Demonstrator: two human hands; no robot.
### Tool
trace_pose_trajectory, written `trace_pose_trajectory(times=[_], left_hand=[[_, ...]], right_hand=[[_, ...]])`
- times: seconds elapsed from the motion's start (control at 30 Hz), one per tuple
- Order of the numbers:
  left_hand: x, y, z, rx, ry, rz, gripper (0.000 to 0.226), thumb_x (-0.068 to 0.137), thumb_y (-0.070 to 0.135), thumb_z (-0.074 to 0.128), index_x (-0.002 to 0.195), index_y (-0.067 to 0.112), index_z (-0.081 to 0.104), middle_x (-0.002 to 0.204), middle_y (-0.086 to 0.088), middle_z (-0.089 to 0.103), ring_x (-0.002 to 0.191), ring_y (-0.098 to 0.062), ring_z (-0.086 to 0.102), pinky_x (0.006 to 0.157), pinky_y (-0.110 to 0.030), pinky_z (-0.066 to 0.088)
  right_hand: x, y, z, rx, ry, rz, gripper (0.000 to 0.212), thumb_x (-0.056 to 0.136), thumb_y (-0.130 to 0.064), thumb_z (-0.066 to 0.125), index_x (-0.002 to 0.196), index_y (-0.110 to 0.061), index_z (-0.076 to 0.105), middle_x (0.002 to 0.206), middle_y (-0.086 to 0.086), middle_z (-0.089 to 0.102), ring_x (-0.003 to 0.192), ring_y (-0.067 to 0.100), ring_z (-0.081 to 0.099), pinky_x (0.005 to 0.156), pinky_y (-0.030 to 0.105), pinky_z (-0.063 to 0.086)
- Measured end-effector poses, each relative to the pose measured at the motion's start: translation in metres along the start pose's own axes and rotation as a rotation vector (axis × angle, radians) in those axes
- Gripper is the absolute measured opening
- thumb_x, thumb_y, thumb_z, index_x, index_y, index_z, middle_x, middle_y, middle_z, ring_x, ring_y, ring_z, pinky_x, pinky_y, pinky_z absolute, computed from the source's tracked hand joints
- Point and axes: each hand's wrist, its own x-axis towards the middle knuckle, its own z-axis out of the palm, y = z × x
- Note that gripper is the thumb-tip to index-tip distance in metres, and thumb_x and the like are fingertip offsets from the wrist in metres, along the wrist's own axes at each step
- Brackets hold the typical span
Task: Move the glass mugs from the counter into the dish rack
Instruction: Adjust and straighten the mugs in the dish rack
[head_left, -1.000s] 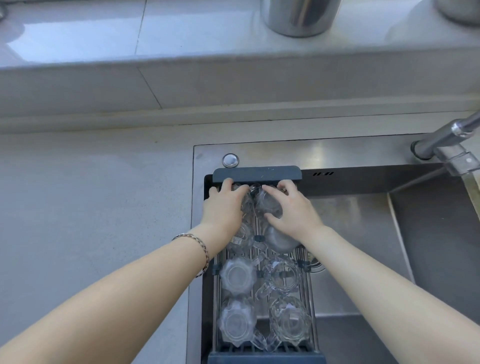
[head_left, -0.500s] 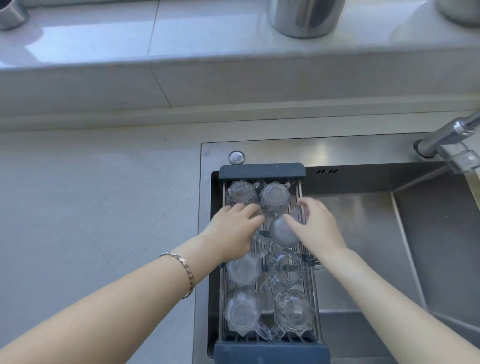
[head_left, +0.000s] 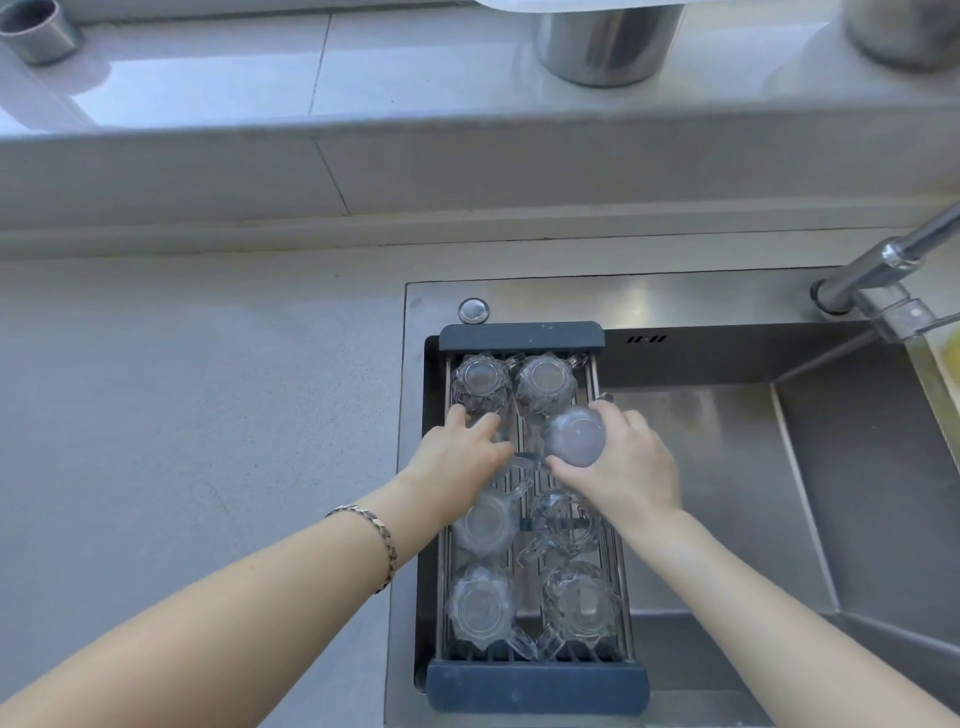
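Note:
A dark-framed dish rack (head_left: 522, 335) spans the left end of the sink and holds several upside-down glass mugs. Two mugs (head_left: 480, 382) (head_left: 545, 383) stand at its far end, and several more fill the near half (head_left: 480, 608). My right hand (head_left: 631, 465) is wrapped around a smooth round mug (head_left: 574, 435) in the right column, thumb below it and fingers above. My left hand (head_left: 457, 457) rests over the left column beside it, fingers pointing toward the far-left mug. What lies under the left palm is hidden.
Grey counter (head_left: 208, 415) stretches to the left of the sink (head_left: 727, 467). A chrome faucet (head_left: 883, 270) reaches in from the right. Metal containers (head_left: 608, 41) (head_left: 36, 31) stand on the raised ledge behind. A round button (head_left: 473, 310) sits on the sink rim.
Both hands drew back from the two far mugs, which now stand free. My right hand closed around the smooth mug in the row behind them; my left hand moved beside it.

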Motion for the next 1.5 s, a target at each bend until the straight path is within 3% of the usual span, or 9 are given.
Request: trace_pose_trajectory(times=[0.13,0.27,0.4,0.5,0.8,1.0,1.2,1.33,1.5], left_hand=[[-0.001,-0.002,-0.002,-0.048,0.012,-0.023,0.05,0.084,-0.001,0.055,0.13,0.019,0.045,0.136,-0.008,0.038,0.114,-0.035,0.039,0.072,-0.035,0.049],[-0.006,-0.009,-0.005,-0.192,0.013,-0.059,0.051,0.084,0.015,0.061,0.132,0.025,0.044,0.138,-0.005,0.038,0.115,-0.033,0.039,0.085,-0.04,0.053],[-0.005,-0.011,-0.012,-0.502,0.063,-0.289,0.06,0.079,0.032,0.069,0.133,0.027,0.044,0.13,-0.01,0.045,0.114,-0.032,0.046,0.093,-0.041,0.048],[0.005,-0.003,-0.011,-0.439,0.019,-0.346,0.062,0.08,0.036,0.068,0.134,0.022,0.043,0.129,-0.013,0.044,0.113,-0.035,0.047,0.091,-0.042,0.047],[0.011,0.008,0.011,-0.379,0.071,-0.32,0.064,0.082,0.039,0.065,0.134,0.019,0.033,0.131,-0.011,0.041,0.112,-0.032,0.044,0.082,-0.038,0.049],[0.008,-0.003,0.013,-0.327,0.079,-0.23,0.064,0.086,0.035,0.061,0.14,0.021,0.031,0.137,-0.009,0.043,0.116,-0.031,0.045,0.087,-0.039,0.048],[0.005,0.002,0.021,-0.415,0.12,-0.268,0.063,0.087,0.03,0.06,0.141,0.023,0.029,0.145,-0.009,0.033,0.121,-0.031,0.042,0.09,-0.04,0.048],[-0.003,-0.002,0.021,-0.578,0.121,-0.329,0.071,0.086,0.037,0.062,0.144,0.026,0.024,0.151,-0.009,0.023,0.129,-0.029,0.041,0.094,-0.043,0.05],[-0.03,0.003,0.013,-0.459,0.239,-0.187,0.053,0.085,0.031,0.062,0.132,0.015,0.043,0.134,-0.007,0.045,0.118,-0.025,0.047,0.094,-0.035,0.043]], right_hand=[[-0.012,0.005,-0.006,0.018,0.061,-0.022,0.071,0.067,-0.046,0.073,0.13,-0.024,0.046,0.116,0.004,0.052,0.112,0.025,0.051,0.083,0.034,0.046],[-0.014,0.007,-0.01,0.058,0.118,-0.019,0.071,0.067,-0.042,0.074,0.13,-0.023,0.046,0.116,0.005,0.053,0.112,0.024,0.05,0.083,0.033,0.045],[-0.01,0.005,-0.011,0.03,0.062,-0.011,0.07,0.068,-0.044,0.072,0.129,-0.024,0.046,0.115,0.005,0.053,0.111,0.025,0.051,0.085,0.035,0.046],[-0.008,0.001,-0.003,-0.002,0.016,-0.022,0.071,0.068,-0.046,0.072,0.13,-0.024,0.044,0.116,0.005,0.052,0.112,0.026,0.05,0.087,0.035,0.045],[0.009,-0.009,0.036,0.005,-0.104,-0.04,0.085,0.07,-0.053,0.071,0.137,-0.016,0.035,0.133,0.01,0.046,0.121,0.029,0.046,0.097,0.037,0.041],[0.012,0.004,0.027,0.156,-0.286,-0.124,0.088,0.078,-0.031,0.071,0.146,-0.016,0.017,0.151,0.009,0.03,0.136,0.025,0.034,0.11,0.035,0.032],[0.008,0.0,0.032,0.245,-0.198,-0.03,0.078,0.075,-0.021,0.076,0.136,-0.013,0.028,0.138,0.011,0.047,0.124,0.029,0.047,0.099,0.038,0.04],[0.003,-0.003,0.031,0.284,-0.189,0.006,0.079,0.076,-0.03,0.074,0.137,-0.013,0.027,0.143,0.009,0.041,0.128,0.027,0.042,0.101,0.04,0.038],[-0.015,0.006,0.004,0.192,-0.045,-0.018,0.066,0.084,-0.038,0.061,0.137,-0.013,0.031,0.14,0.01,0.039,0.121,0.026,0.047,0.095,0.037,0.042]])
